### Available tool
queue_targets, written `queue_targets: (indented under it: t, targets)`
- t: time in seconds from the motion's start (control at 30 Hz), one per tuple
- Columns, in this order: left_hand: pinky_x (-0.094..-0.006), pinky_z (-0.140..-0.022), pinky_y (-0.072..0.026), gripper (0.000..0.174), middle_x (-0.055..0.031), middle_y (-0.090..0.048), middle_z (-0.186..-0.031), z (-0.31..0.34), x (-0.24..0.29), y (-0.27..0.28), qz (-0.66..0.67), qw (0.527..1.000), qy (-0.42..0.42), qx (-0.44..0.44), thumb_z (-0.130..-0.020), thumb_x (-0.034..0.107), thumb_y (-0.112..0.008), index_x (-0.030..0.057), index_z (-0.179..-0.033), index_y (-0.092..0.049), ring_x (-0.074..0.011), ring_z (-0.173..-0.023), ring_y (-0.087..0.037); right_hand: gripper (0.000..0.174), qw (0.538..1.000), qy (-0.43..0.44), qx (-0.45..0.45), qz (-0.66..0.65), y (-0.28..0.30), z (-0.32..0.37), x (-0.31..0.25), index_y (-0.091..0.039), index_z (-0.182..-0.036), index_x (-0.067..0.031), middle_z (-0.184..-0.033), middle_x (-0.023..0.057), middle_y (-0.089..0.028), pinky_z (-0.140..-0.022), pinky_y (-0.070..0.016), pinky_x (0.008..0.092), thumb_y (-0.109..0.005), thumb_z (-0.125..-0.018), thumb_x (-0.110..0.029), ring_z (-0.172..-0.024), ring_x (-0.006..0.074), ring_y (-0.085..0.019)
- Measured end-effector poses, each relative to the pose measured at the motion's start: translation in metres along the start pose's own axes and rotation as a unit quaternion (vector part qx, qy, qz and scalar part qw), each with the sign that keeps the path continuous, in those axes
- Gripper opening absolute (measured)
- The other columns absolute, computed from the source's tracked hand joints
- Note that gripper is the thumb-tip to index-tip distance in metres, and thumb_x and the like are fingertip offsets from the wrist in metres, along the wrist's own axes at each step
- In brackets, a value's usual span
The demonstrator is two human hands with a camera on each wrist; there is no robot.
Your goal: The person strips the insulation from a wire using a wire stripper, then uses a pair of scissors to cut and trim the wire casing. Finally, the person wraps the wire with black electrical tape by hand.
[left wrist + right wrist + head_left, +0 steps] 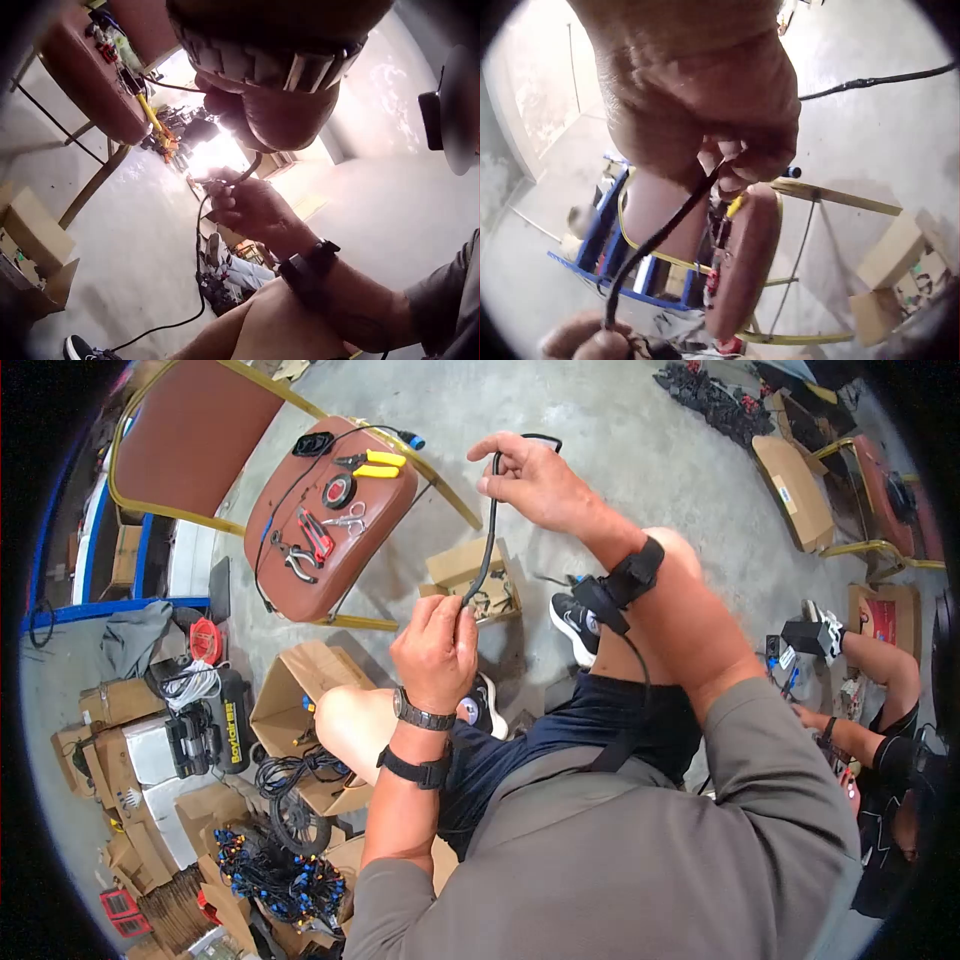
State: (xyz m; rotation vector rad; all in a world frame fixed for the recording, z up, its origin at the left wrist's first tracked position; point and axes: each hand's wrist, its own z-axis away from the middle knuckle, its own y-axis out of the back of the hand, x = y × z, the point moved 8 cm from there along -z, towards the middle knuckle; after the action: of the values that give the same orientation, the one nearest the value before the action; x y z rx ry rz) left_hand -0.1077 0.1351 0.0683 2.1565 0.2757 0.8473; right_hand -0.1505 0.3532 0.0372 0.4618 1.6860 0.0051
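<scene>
A black cable (pixel 490 538) runs between my two hands above the floor. My left hand (pixel 437 650) grips its lower part, with the thumb and fingertips together around it. Higher and farther right, my right hand (pixel 545 485) holds the upper part between thumb and curled fingers. In the right wrist view the cable (pixel 660 234) passes from the left fingers (pixel 604 346) up into the right palm. Past that hand it continues to the right, with a thicker lump (pixel 864 82) along it. The left wrist view shows the cable trailing down from my right hand (pixel 251 214).
A chair seat (pixel 290 585) at the left bears yellow-handled pliers (pixel 380 464), a tape roll (pixel 339 491), scissors (pixel 347 520) and a red-handled tool (pixel 316 537). Cardboard boxes (pixel 300 685) stand near my legs. Cables with blue connectors (pixel 285 875) lie lower left. Another person's arm (pixel 850 732) shows at right.
</scene>
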Motion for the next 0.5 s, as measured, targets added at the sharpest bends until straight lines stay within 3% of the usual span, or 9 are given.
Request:
queue_targets:
  t: [0.1,0.13,0.23,0.27,0.37,0.5]
  targets:
    - [-0.0329,-0.059,-0.0497,0.011,-0.0127,-0.065,-0.083,-0.004,-0.005,-0.005,0.119,0.991,0.058,-0.003,-0.081,0.005,-0.069,0.0021,-0.092,-0.069,-0.0264,-0.065,-0.063,0.026,0.991,0.128,0.048,-0.001,0.011,0.005,-0.033,-0.063,-0.114,-0.006,-0.081,-0.0023,-0.056,-0.064,-0.0419,0.0222,-0.065,-0.089,-0.006,-0.07,0.005,-0.047]
    - [-0.0291,-0.058,-0.0473,0.013,-0.0093,-0.065,-0.08,-0.003,-0.009,-0.009,0.165,0.984,0.073,-0.005,-0.083,0.007,-0.069,-0.0013,-0.093,-0.069,-0.0199,-0.065,-0.062,0.024,0.992,0.116,0.038,-0.006,0.013,0.006,-0.04,-0.062,-0.114,-0.0057,-0.085,-0.0023,-0.059,-0.069,-0.0443,0.0222,-0.064,-0.09,-0.005,-0.075,0.0053,-0.051]
    - [-0.0255,-0.053,-0.0435,0.014,-0.0038,-0.064,-0.075,0.014,-0.044,-0.032,0.303,0.913,0.269,-0.059,-0.086,0.009,-0.069,-0.0023,-0.094,-0.07,-0.0125,-0.06,-0.058,0.024,0.99,0.133,0.046,-0.012,0.013,0.008,-0.038,-0.063,-0.114,-0.006,-0.087,-0.0017,-0.06,-0.069,-0.0447,0.0215,-0.064,-0.09,-0.005,-0.078,0.0051,-0.053]
    - [-0.0231,-0.047,-0.0398,0.015,-0.0009,-0.063,-0.072,0.027,-0.054,-0.044,0.368,0.848,0.371,-0.091,-0.088,0.01,-0.068,-0.0027,-0.095,-0.071,-0.0072,-0.055,-0.053,0.024,0.991,0.124,0.04,-0.028,0.009,0.008,-0.03,-0.063,-0.114,-0.0071,-0.087,-0.0011,-0.061,-0.069,-0.0464,0.0223,-0.063,-0.09,-0.005,-0.078,0.0051,-0.055]
    - [-0.0221,-0.042,-0.0375,0.014,-0.0023,-0.064,-0.071,0.048,-0.067,-0.064,0.433,0.776,0.452,-0.078,-0.088,0.01,-0.068,-0.0019,-0.095,-0.072,-0.0062,-0.048,-0.049,0.025,0.995,-0.011,0.0,-0.097,-0.01,0.006,0.002,-0.061,-0.116,-0.0071,-0.086,0.0001,-0.063,-0.068,-0.0474,0.0231,-0.062,-0.091,-0.008,-0.077,0.0058,-0.056]
    - [-0.0204,-0.04,-0.036,0.019,-0.0024,-0.065,-0.073,0.075,-0.079,-0.077,0.456,0.745,0.477,-0.1,-0.089,0.012,-0.068,-0.0019,-0.101,-0.071,-0.0072,-0.046,-0.05,0.029,0.988,-0.115,-0.073,-0.07,-0.033,0.006,0.046,-0.059,-0.118,-0.0047,-0.085,0.0044,-0.066,-0.059,-0.0487,0.0249,-0.059,-0.089,-0.008,-0.069,0.0082,-0.057]
